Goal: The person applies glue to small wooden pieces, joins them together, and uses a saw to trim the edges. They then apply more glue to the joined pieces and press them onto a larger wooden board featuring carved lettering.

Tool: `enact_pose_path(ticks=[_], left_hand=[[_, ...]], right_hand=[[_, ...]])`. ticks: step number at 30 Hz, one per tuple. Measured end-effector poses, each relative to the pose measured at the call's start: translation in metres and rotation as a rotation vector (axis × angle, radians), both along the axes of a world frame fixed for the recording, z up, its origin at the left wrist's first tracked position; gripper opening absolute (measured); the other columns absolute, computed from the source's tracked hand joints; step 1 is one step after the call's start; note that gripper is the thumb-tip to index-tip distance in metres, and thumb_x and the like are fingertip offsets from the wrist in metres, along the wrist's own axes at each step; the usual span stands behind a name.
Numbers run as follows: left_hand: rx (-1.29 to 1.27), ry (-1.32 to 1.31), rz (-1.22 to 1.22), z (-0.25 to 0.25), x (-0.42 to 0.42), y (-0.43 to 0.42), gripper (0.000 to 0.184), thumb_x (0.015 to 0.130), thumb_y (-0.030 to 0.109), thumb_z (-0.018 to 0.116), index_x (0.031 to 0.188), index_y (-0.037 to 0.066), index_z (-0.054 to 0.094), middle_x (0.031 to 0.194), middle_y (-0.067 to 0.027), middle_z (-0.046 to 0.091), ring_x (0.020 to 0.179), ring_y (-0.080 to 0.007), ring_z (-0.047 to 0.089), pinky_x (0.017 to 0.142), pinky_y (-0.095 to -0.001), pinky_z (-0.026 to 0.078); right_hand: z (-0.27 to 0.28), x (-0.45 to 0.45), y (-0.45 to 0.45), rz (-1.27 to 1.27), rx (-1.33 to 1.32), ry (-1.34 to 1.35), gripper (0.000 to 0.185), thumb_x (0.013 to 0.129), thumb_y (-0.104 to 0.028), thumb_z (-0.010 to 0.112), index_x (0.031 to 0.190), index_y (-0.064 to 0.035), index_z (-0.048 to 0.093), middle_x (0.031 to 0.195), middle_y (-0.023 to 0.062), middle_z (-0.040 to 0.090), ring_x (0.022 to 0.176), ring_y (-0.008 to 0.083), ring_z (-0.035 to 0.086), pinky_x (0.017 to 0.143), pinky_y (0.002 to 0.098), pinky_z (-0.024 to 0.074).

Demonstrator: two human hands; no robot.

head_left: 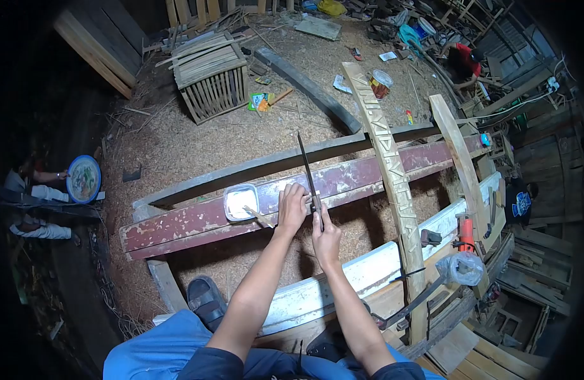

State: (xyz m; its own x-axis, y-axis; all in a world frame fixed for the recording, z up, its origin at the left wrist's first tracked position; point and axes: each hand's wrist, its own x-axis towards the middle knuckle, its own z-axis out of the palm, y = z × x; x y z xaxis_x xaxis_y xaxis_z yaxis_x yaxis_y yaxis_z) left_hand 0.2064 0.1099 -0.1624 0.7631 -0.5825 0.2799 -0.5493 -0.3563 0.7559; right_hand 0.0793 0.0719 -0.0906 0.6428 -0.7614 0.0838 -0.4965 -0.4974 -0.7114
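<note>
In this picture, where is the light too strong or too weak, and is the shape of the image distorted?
Head view: corners fall to black, and the edges seem bent, as by a wide lens; head view: inside the tub the white is nearly washed out, and the white board is bright; head view: deep shadow lies below the red plank, the far left is murky.

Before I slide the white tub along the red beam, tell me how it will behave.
The white tub is squarish, so it probably won't roll. Its top looks open over white contents, so a jerk might slop them out. The stick poking past its rim could swing or catch, and the red beam, with its flaking paint, may make it drag.
</note>
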Motion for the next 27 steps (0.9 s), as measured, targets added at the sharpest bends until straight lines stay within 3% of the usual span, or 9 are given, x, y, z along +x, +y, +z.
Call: enact_pose_path(ticks=[6, 9, 11, 27], left_hand=[[0.071, -0.06, -0.033, 0.0, -0.009, 0.007, 0.01, 0.085, 0.004, 0.068, 0.093, 0.005, 0.063, 0.104, -0.0117, 0.059, 0.107, -0.0334, 0.055, 0.09, -0.0463, 0.044], [0.027, -0.093, 0.008, 0.0, -0.012, 0.005, 0.007, 0.087, 0.008, 0.068, 0.091, 0.004, 0.062, 0.1, -0.0124, 0.06, 0.102, -0.0354, 0.056, 0.086, -0.048, 0.041], [0.044, -0.038, 0.0, 0.0, -0.013, 0.005, 0.005, 0.088, 0.007, 0.067, 0.091, 0.005, 0.064, 0.099, -0.0123, 0.061, 0.101, -0.0352, 0.056, 0.084, -0.0479, 0.041], [-0.002, -0.059, -0.026, -0.01, -0.004, 0.004, 0.009, 0.089, 0.01, 0.069, 0.09, 0.004, 0.064, 0.098, -0.0116, 0.062, 0.101, -0.0341, 0.057, 0.087, -0.0474, 0.042]], right_hand=[[-0.005, -0.019, 0.009, -0.023, 0.065, -0.033, 0.041, 0.106, -0.024, 0.062, 0.143, -0.0063, 0.062, 0.073, 0.0316, 0.066, 0.066, 0.047, 0.069, 0.058, 0.0531, 0.0504], [-0.006, -0.018, 0.009, -0.038, 0.086, 0.022, 0.042, 0.106, -0.024, 0.061, 0.145, -0.009, 0.062, 0.072, 0.0315, 0.066, 0.066, 0.0478, 0.069, 0.058, 0.0537, 0.0496], [-0.011, -0.019, 0.013, -0.038, -0.006, -0.003, 0.042, 0.106, -0.02, 0.063, 0.143, -0.0015, 0.061, 0.07, 0.0339, 0.06, 0.057, 0.0441, 0.066, 0.056, 0.0493, 0.0475], [-0.005, -0.021, 0.004, -0.005, 0.087, -0.021, 0.041, 0.105, -0.02, 0.062, 0.142, -0.0005, 0.062, 0.076, 0.0299, 0.067, 0.065, 0.0413, 0.07, 0.061, 0.048, 0.051]])
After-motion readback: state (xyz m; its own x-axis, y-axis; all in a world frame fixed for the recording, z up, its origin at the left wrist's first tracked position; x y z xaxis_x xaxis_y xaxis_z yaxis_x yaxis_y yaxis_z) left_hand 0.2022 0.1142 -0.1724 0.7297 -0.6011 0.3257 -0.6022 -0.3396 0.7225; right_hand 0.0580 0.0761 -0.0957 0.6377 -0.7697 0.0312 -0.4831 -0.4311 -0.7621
